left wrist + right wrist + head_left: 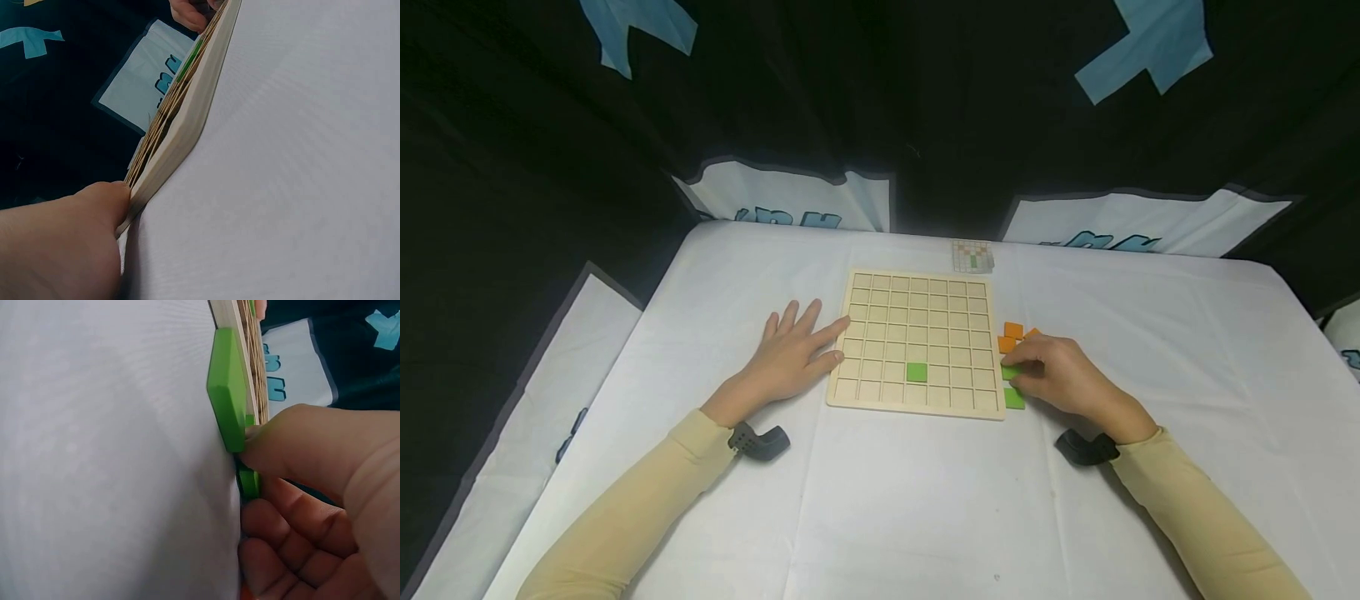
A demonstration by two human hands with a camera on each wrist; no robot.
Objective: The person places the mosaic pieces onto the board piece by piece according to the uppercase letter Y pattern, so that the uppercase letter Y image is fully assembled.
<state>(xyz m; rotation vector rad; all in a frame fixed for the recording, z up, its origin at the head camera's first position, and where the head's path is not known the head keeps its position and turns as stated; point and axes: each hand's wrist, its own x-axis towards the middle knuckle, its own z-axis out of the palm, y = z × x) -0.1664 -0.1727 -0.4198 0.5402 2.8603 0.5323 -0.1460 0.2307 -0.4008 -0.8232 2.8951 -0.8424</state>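
A wooden grid board [880,312] lies on the white-covered table, with one green square tile [917,372] in a cell of its lower middle part. Spread out at the board's left edge, my left hand [786,354] touches that edge with thumb and forefinger. Beyond the right edge, my right hand [1063,375] pinches a second green tile [249,483] between thumb and fingers, low over the cloth. A third green tile [1014,398] lies just nearer to me, beside the board. Several orange tiles [1013,330] sit behind the right fingers, one partly hidden.
Behind the board lies a small card [972,257] printed with a grid and coloured squares. Black curtains [925,108] with blue and white patches hang around the table's far and left sides. The white tablecloth [917,500] stretches in front of the board.
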